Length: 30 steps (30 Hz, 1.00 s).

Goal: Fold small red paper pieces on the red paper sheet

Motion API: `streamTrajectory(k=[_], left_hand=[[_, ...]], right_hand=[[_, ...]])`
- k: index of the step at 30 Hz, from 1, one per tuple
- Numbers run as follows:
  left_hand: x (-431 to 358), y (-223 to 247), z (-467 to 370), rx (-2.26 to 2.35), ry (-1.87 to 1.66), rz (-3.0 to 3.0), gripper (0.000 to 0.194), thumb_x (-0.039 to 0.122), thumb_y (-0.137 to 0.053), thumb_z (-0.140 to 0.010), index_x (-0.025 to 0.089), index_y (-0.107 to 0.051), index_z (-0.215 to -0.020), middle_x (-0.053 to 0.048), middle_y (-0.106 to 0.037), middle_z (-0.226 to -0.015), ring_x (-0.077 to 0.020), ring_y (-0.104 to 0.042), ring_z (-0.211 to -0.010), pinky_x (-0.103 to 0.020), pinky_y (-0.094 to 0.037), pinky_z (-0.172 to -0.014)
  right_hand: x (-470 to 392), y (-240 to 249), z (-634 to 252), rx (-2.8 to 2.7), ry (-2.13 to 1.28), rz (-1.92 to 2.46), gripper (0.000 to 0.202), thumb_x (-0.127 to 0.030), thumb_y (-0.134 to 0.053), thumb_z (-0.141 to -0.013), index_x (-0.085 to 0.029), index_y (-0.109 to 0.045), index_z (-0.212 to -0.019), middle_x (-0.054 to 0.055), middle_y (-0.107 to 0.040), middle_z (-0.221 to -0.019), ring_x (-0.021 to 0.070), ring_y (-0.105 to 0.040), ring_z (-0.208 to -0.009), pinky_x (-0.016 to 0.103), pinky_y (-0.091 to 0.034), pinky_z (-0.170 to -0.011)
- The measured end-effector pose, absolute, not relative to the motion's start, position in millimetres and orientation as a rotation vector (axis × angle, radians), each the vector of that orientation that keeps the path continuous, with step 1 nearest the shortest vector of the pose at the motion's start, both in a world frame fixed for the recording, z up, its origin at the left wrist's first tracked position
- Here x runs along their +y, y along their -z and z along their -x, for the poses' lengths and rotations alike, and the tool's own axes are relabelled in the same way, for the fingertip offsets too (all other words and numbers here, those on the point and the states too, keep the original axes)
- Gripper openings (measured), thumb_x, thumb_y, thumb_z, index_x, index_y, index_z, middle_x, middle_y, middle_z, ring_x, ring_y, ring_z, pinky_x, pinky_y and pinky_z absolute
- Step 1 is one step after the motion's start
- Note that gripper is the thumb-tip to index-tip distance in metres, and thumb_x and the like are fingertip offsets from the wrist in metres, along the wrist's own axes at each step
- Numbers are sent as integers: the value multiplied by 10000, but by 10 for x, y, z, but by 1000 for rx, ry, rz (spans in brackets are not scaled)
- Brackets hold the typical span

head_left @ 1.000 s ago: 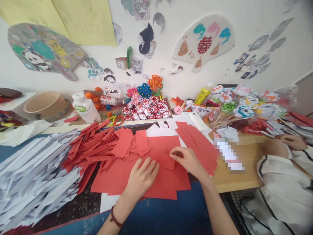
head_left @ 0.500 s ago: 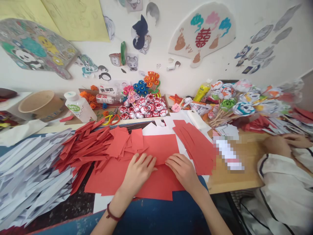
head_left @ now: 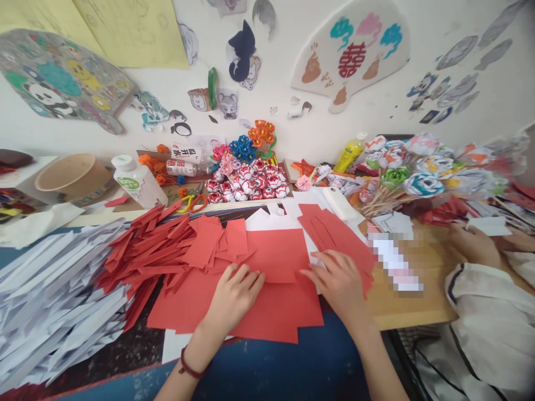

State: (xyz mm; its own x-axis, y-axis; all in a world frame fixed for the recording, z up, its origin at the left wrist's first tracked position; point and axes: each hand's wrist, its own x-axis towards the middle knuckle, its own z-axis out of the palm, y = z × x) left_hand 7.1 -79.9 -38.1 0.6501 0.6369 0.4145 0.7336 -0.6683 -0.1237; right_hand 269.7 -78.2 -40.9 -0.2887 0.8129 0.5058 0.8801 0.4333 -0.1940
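A red paper sheet (head_left: 282, 253) lies over larger red sheets (head_left: 271, 312), its near edge running straight between my hands. My left hand (head_left: 237, 289) is closed on the left end of that edge, fingers curled down; the thumb is mostly hidden. Just past the sheet's right side, my right hand (head_left: 339, 278) is open, holding nothing, its fingers apart and bent toward the edge. Beneath and beyond it is a stack of red paper strips (head_left: 334, 236). Small red paper rectangles (head_left: 237, 238) sit at the sheet's upper left.
Piles of folded red strips (head_left: 146, 250) and white strips (head_left: 54, 295) fill the left. Behind are paper flowers (head_left: 251, 181), scissors (head_left: 194, 203) and a white bottle (head_left: 137, 181). On the right, a co-worker's hands (head_left: 476, 245) hold white paper over a wooden board (head_left: 430, 306).
My right hand has let go of the red sheet's near edge and moved right, its fingers spreading. The left hand stays at the edge. White paper now shows in the co-worker's hands.
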Motion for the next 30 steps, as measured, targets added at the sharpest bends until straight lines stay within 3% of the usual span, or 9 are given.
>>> streamTrajectory(k=[3, 7, 11, 15, 21, 26, 30], left_hand=[[-798, 393, -56, -1102, 513, 2593, 239, 91, -454, -921, 165, -639, -1052, -55, -681, -929, -177, -530, -838, -366, -369, -813], [-804, 401, -58, -1107, 510, 2608, 228, 99, -458, -925, 142, -624, -1075, -59, -675, -905, -190, -533, -860, -373, -357, -825], [-818, 416, -54, -1170, 561, 2641, 231, 105, -407, -951, 144, -623, -1021, -45, -667, -833, -178, -535, -838, -360, -349, -823], [-841, 436, -53, -1270, 645, 2663, 248, 126, -396, -957, 177, -637, -981, -41, -661, -817, -173, -539, -834, -343, -348, -804], [-843, 456, -103, -1424, 576, 2588, 275, 112, -398, -937, 175, -651, -1027, -67, -662, -876, -184, -540, -803, -335, -364, -736], [-955, 457, -152, -1231, 507, 2466, 351, 108, -365, -941, 154, -620, -1177, -116, -644, -1166, -216, -554, -1028, -375, -399, -883], [-1082, 483, -205, -1068, 432, 2502, 403, 59, -337, -921, 119, -600, -1220, -97, -632, -1234, -213, -558, -1107, -378, -402, -962]], right_hand=[[-835, 362, -2735, -1994, 179, 1506, 184, -253, -542, -932, -228, -706, -1011, 80, -688, -1069, 263, -579, -1034, 442, -452, -910], [-941, 373, -2463, -2219, -111, 1300, 347, -261, -519, -949, -241, -555, -1293, 69, -622, -1213, 235, -549, -1119, 395, -448, -974], [-969, 465, -2221, -2160, -190, 1218, 201, -219, -499, -954, -188, -662, -1068, 82, -674, -995, 226, -595, -958, 378, -489, -871], [-923, 506, -2216, -2026, -333, 1268, 212, -201, -482, -959, -198, -680, -883, 55, -665, -799, 191, -595, -768, 338, -498, -717], [-867, 503, -2270, -1916, -503, 1352, 201, -283, -507, -951, -226, -686, -877, 45, -669, -800, 199, -606, -776, 330, -505, -700], [-835, 526, -2236, -1885, -485, 1411, 230, -339, -506, -949, -223, -679, -851, 53, -648, -802, 200, -609, -772, 329, -501, -707], [-795, 541, -2227, -1894, -480, 1475, 218, -344, -530, -937, -214, -663, -824, 46, -625, -785, 196, -603, -757, 322, -497, -686]])
